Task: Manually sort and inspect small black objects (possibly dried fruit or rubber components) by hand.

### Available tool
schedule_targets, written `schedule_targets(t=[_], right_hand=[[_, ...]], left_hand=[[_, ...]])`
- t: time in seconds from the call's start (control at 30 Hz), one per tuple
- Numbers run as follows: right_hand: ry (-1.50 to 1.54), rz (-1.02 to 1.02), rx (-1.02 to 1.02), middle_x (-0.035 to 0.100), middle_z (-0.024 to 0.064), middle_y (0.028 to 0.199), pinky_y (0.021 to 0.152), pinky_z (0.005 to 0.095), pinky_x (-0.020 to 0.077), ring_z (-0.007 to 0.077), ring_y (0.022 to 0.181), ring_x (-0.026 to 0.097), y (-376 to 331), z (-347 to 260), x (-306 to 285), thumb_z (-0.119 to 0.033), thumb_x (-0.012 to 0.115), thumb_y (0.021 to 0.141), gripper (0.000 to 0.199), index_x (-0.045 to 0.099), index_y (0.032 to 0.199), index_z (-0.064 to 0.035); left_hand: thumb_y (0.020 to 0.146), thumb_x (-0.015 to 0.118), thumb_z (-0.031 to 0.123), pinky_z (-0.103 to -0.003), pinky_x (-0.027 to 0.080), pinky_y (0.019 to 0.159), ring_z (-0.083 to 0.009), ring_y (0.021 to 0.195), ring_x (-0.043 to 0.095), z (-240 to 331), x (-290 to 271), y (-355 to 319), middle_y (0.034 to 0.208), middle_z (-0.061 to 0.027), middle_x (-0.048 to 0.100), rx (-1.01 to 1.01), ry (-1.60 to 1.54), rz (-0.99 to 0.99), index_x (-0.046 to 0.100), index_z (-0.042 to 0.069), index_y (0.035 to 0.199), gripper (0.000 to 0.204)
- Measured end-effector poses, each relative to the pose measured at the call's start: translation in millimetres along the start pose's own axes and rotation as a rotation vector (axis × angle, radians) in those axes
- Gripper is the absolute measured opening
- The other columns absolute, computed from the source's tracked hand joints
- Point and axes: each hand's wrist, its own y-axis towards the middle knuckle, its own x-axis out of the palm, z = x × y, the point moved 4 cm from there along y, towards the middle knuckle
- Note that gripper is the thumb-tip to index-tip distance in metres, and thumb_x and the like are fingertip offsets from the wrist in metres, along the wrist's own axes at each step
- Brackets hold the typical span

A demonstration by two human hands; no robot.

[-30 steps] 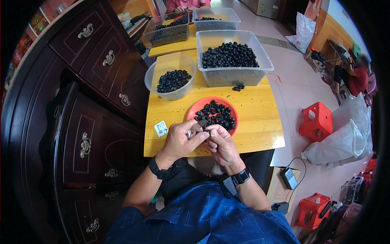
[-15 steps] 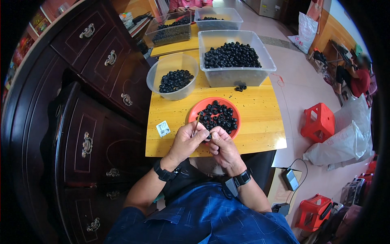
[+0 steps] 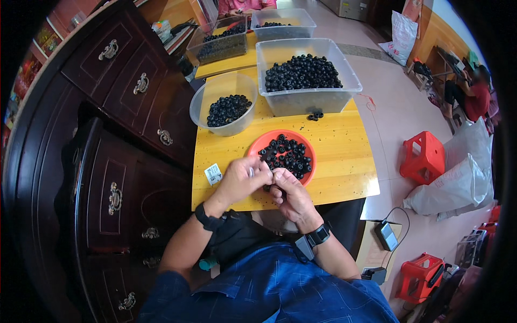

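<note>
My left hand (image 3: pixel 242 178) is closed in a pinch around a slim tool, of which only a small silvery bit (image 3: pixel 251 172) shows between the fingers. Its fingertips meet those of my right hand (image 3: pixel 292 195), which is curled shut. A small black ring-shaped part (image 3: pixel 267 188) peeks out by the right fingers, mostly covered. Both hands hover over the near edge of a round red plate (image 3: pixel 254 146). Many more black parts (image 3: pixel 293 156) with holes in them lie loose on that plate.
Behind the plate stand a round clear tub (image 3: pixel 196 110) and a large clear bin (image 3: pixel 353 89), both holding black parts. A few parts (image 3: pixel 315 116) and dark crumbs lie on the yellow table (image 3: pixel 344 161). Dark drawers (image 3: pixel 134 183) rise at left; red stools (image 3: pixel 423 156) stand right.
My left hand has turned and shifted slightly left, so the thin tool that stuck up from it is now mostly hidden. The right hand remains almost in place.
</note>
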Motion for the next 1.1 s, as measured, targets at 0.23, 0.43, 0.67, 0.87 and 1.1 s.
schedule_targets(t=[0.23, 0.43, 0.67, 0.87, 1.1], right_hand=[[0.507, -0.019, 0.087, 0.062, 0.0178, 0.125, 0.089, 0.0352, 0.0564, 0.0263, 0.104, 0.065, 8, -3, -23, -0.022, 0.051, 0.102, 0.029, 0.057, 0.121, -0.0011], [0.47, -0.035, 0.068, 0.058, 0.0184, 0.131, 0.099, 0.0402, 0.051, 0.0292, 0.119, 0.058, 10, -10, -12, -0.026, 0.047, 0.104, 0.035, 0.056, 0.128, -0.0019], [0.439, -0.094, 0.067, 0.055, 0.0182, 0.136, 0.107, 0.0414, 0.044, 0.0305, 0.125, 0.054, 14, -3, -11, -0.025, 0.047, 0.103, 0.04, 0.051, 0.134, -0.0007], [0.308, -0.11, 0.034, 0.056, 0.0157, 0.133, 0.106, 0.0406, 0.0442, 0.0264, 0.122, 0.055, 8, -2, -6, -0.024, 0.047, 0.103, 0.038, 0.051, 0.133, -0.0011], [-0.042, -0.057, -0.01, 0.064, -0.0014, 0.097, 0.061, 0.0171, 0.0451, 0.0049, 0.08, 0.058, -1, -9, -12, -0.02, 0.06, 0.098, 0.016, 0.061, 0.11, -0.0091]], left_hand=[[0.086, 0.074, 0.021, -0.029, 0.046, 0.059, -0.0093, 0.064, 0.052, 45, -84, 44, 0.07, -0.0053, 0.06, 0.326, 0.369, 0.687, 0.062, -0.001, 0.104, 0.03], [0.083, 0.075, 0.014, -0.025, 0.045, 0.06, -0.0037, 0.066, 0.052, 29, -15, 6, 0.07, 0.0021, 0.059, 0.217, 0.37, 0.254, 0.067, 0.0, 0.107, 0.029], [0.079, 0.074, 0.013, -0.035, 0.051, 0.06, -0.0268, 0.065, 0.067, 19, 34, -13, 0.072, -0.0116, 0.065, 0.213, 0.581, 0.128, 0.07, 0.006, 0.104, 0.026], [0.079, 0.072, 0.013, -0.036, 0.05, 0.057, -0.0275, 0.059, 0.065, 17, 29, -13, 0.068, -0.0135, 0.064, 0.236, 0.521, 0.207, 0.07, 0.004, 0.095, 0.018], [0.082, 0.072, 0.011, -0.026, 0.044, 0.055, -0.0084, 0.057, 0.055, 11, 13, -13, 0.063, -0.0023, 0.06, 0.12, 0.418, 0.156, 0.064, -0.001, 0.085, 0.014]])
